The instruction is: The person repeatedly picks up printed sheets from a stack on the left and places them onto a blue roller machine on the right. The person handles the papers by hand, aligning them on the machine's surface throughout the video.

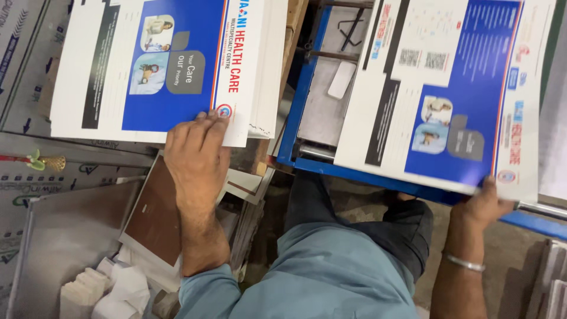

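A stack of printed sheets (147, 65), white with a blue panel and small photos, lies at the upper left. My left hand (198, 153) rests flat on the near corner of its top sheet. My right hand (484, 204) grips the near edge of a single printed sheet of the same design (449, 88), holding it over a blue metal machine frame (295, 118) at the right. A metal bangle (465, 261) circles my right wrist.
A grey metal bed (325, 100) sits inside the blue frame. A brown board (156, 212) and loose white paper scraps (109, 289) lie at the lower left on a grey tray (59, 236). My trouser legs fill the bottom middle.
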